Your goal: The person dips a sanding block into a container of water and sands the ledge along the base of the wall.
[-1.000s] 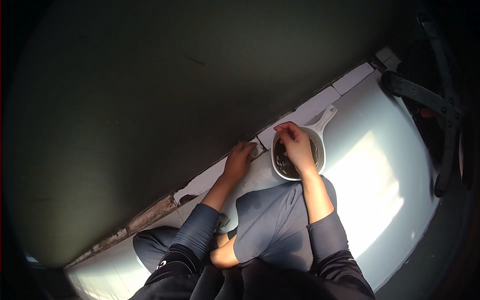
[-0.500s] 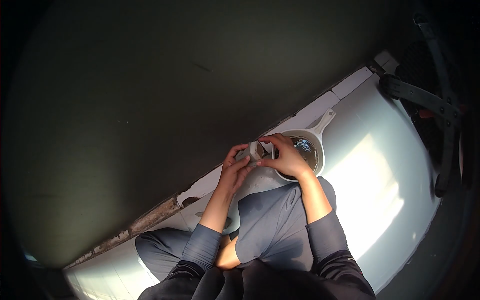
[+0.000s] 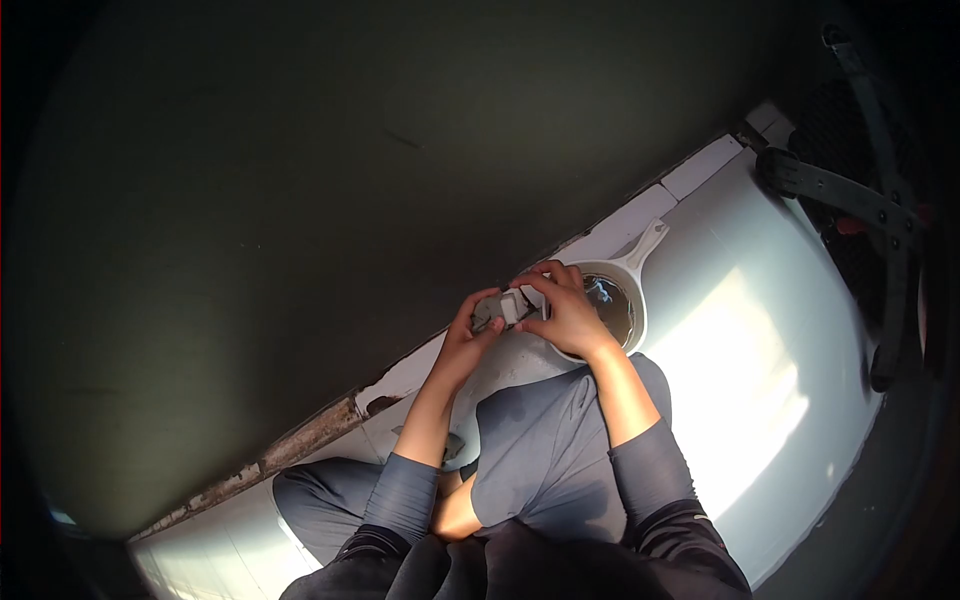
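Observation:
A small grey block [image 3: 489,310] with a pale end piece is held between both hands, just left of a white pot. Fingers and thumb of my left hand [image 3: 466,342] wrap round the block's left side. My right hand [image 3: 567,312] grips its pale right end with thumb and fingers, over the pot's left rim. The white pot [image 3: 641,308] has a handle pointing up and right, and dark liquid shows inside it.
A dark wall [image 3: 300,200] rises beyond a strip of white tiles [image 3: 628,222]. The pale floor [image 3: 735,330] has a bright sunlit patch. A strapped dark object [image 3: 840,190] stands at right. My crossed legs are below the hands.
The block has been lifted from the tile edge by my left hand. My right hand has moved from above the pot to the block. The pale end now protrudes more.

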Demonstrator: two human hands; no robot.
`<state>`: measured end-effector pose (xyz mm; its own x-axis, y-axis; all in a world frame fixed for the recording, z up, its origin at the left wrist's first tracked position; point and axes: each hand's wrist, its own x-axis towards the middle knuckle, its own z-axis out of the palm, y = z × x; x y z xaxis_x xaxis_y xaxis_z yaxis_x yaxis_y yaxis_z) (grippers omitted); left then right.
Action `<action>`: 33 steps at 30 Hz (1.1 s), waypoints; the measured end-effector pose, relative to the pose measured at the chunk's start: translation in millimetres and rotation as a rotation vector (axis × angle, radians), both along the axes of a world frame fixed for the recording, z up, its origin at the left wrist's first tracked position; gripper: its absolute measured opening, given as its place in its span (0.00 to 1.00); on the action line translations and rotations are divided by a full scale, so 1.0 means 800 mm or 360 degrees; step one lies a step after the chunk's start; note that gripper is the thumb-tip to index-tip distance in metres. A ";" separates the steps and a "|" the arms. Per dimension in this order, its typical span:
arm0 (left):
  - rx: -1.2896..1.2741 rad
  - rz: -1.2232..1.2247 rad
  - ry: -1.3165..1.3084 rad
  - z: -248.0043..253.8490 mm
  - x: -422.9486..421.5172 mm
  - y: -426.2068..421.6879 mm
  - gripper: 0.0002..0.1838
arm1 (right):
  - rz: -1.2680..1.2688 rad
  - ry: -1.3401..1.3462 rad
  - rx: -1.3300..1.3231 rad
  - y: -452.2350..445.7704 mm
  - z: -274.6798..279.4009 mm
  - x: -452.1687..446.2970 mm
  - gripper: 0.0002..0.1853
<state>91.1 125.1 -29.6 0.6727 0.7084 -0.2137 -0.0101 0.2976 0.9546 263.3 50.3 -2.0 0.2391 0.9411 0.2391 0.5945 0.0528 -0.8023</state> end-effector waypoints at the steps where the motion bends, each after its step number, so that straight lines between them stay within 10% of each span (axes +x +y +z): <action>1: 0.0464 0.0011 0.0282 -0.004 0.001 0.006 0.24 | -0.0080 0.0034 0.0046 0.001 -0.001 0.001 0.21; 11: 0.1642 -0.0252 0.0981 -0.047 0.046 0.044 0.24 | -0.0475 0.0540 0.0130 0.012 -0.015 0.022 0.11; 33: 0.2092 -0.0483 0.1445 -0.074 0.068 0.036 0.16 | -0.0475 0.0790 0.0006 0.010 -0.014 0.022 0.08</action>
<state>145.3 153.5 -88.4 0.8108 0.5851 0.0158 0.5711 -0.7969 0.1969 280.9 58.3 -13.3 0.5784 0.8151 0.0339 0.1366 -0.0557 -0.9891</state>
